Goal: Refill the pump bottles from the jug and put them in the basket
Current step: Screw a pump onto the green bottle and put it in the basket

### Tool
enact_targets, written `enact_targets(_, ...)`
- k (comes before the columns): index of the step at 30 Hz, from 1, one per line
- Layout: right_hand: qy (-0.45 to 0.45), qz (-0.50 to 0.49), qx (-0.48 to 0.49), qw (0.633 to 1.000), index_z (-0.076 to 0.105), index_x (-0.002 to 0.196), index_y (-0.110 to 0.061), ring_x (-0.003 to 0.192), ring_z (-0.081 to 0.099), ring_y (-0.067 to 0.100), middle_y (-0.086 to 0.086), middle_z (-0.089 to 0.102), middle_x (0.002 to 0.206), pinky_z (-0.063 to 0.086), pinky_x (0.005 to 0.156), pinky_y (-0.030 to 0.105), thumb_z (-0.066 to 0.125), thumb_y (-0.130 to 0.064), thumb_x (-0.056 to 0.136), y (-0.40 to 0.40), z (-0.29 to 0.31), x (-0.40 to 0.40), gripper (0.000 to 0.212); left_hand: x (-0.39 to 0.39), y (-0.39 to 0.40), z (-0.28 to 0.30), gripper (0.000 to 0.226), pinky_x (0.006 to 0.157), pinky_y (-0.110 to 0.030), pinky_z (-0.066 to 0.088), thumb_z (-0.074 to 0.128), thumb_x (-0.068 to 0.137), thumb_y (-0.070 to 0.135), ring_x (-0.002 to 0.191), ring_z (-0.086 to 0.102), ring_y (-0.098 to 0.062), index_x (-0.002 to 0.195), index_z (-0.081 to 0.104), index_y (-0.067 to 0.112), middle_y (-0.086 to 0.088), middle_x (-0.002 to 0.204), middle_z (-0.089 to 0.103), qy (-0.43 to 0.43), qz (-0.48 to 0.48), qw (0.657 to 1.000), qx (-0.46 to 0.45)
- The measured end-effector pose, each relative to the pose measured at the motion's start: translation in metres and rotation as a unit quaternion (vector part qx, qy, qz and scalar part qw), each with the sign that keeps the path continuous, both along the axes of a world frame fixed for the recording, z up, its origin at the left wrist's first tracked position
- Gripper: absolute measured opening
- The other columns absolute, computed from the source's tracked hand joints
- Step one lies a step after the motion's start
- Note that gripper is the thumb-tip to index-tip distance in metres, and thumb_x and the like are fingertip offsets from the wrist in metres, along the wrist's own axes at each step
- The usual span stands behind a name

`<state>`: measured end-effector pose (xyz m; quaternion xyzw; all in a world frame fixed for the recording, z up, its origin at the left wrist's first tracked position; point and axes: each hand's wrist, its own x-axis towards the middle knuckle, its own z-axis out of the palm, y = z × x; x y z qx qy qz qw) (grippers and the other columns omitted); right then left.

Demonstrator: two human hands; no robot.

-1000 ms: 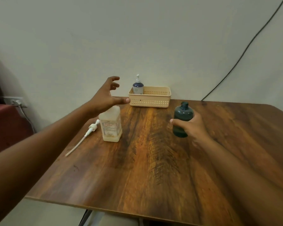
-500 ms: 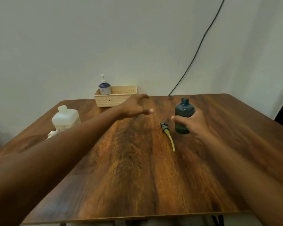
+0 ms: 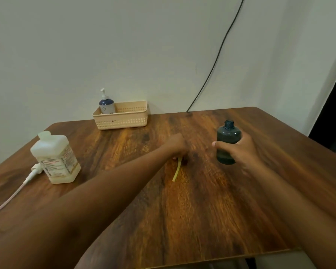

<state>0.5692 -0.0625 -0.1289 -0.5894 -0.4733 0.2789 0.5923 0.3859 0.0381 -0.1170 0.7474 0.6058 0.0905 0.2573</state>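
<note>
Hands: right hand (image 3: 239,150) gripped uncapped dark green plastic bottle (image 3: 227,144) on wooden desk (image 3: 202,210); left hand (image 3: 176,145) over yellow pump tube (image 3: 177,170), grip unclear.

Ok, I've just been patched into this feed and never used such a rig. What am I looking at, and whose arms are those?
No machine here: one camera on a person's head looks down at their two bare arms over a wooden table. The right hand grips an uncapped dark green bottle. The left hand reaches down onto a pump head with a yellowish tube; whether it grips it is hidden. At left stands the jug, a white pump beside it. At the back, a beige basket holds a blue pump bottle.
</note>
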Motion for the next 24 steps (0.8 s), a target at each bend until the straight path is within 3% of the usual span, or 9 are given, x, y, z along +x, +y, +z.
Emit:
enact_targets(3, 0.001, 0.003, -0.002, 1.0, 0.054, 0.119, -0.035, 0.096, 0.06, 0.009, -0.016, 0.063, 0.105, 0.048, 0.073, 0.026, 0.094, -0.024, 0.065, 0.0, -0.004, -0.003, 0.068, -0.005, 0.001, 0.001, 0.014, 0.077, -0.03, 0.064, 0.065, 0.097, 0.014, 0.089, 0.075, -0.022, 0.107, 0.066, 0.004, -0.013, 0.101, 0.071, -0.011, 0.001, 1.0, 0.006)
enact_targets(6, 0.002, 0.011, -0.002, 1.0, 0.057, 0.118, -0.034, 0.096, 0.062, 0.011, -0.013, 0.065, 0.106, 0.048, 0.071, 0.025, 0.095, -0.025, 0.064, 0.002, -0.006, -0.011, 0.066, -0.013, 0.005, 0.004, 0.017, 0.072, -0.027, 0.063, 0.069, 0.094, 0.011, 0.089, 0.073, -0.02, 0.11, 0.067, 0.006, -0.011, 0.104, 0.071, -0.023, 0.004, 1.0, 0.016)
enact_targets(10, -0.007, 0.034, 0.003, 0.999, 0.061, 0.102, -0.041, 0.097, 0.065, 0.013, -0.01, 0.069, 0.104, 0.05, 0.072, 0.027, 0.094, -0.025, 0.064, 0.005, -0.006, -0.028, 0.053, -0.034, 0.009, 0.012, 0.021, 0.082, -0.035, 0.064, 0.072, 0.087, 0.003, 0.091, 0.071, -0.02, 0.106, 0.068, 0.011, -0.008, 0.1, 0.069, -0.06, 0.013, 0.998, 0.03)
enact_targets(14, -0.015, 0.059, -0.001, 0.998, 0.064, 0.113, -0.034, 0.098, 0.066, 0.017, -0.005, 0.07, 0.107, 0.052, 0.072, 0.028, 0.094, -0.028, 0.065, 0.012, -0.006, -0.055, 0.057, -0.073, 0.013, 0.029, 0.029, 0.062, -0.028, 0.06, 0.071, 0.083, -0.005, 0.077, 0.068, -0.018, 0.106, 0.067, 0.012, -0.01, 0.095, 0.069, -0.107, 0.03, 0.993, 0.025)
enact_targets(16, -0.012, 0.073, -0.006, 0.997, 0.062, 0.122, -0.028, 0.1, 0.064, 0.017, -0.005, 0.069, 0.111, 0.051, 0.073, 0.028, 0.094, -0.028, 0.065, 0.017, -0.006, -0.072, 0.065, -0.097, 0.013, 0.037, 0.033, 0.065, -0.034, 0.059, 0.07, 0.082, -0.007, 0.077, 0.068, -0.024, 0.111, 0.066, 0.009, -0.017, 0.099, 0.069, -0.132, 0.036, 0.99, 0.022)
enact_targets(19, -0.007, 0.101, -0.014, 0.995, 0.061, 0.12, -0.029, 0.101, 0.064, 0.017, -0.006, 0.068, 0.111, 0.051, 0.074, 0.029, 0.094, -0.026, 0.065, 0.025, -0.006, -0.1, 0.064, -0.132, 0.011, 0.051, 0.039, 0.08, -0.045, 0.065, 0.071, 0.08, -0.01, 0.093, 0.071, -0.032, 0.113, 0.066, 0.01, -0.019, 0.104, 0.068, -0.172, 0.058, 0.983, 0.03)
enact_targets(24, -0.005, 0.13, -0.014, 0.991, 0.062, 0.113, -0.033, 0.098, 0.064, 0.014, -0.008, 0.068, 0.108, 0.051, 0.072, 0.027, 0.095, -0.027, 0.064, 0.036, -0.003, -0.152, 0.06, -0.182, 0.005, 0.08, 0.04, 0.072, -0.039, 0.066, 0.079, 0.076, -0.01, 0.084, 0.071, -0.026, 0.104, 0.066, 0.016, -0.018, 0.103, 0.069, -0.222, 0.081, 0.97, 0.059)
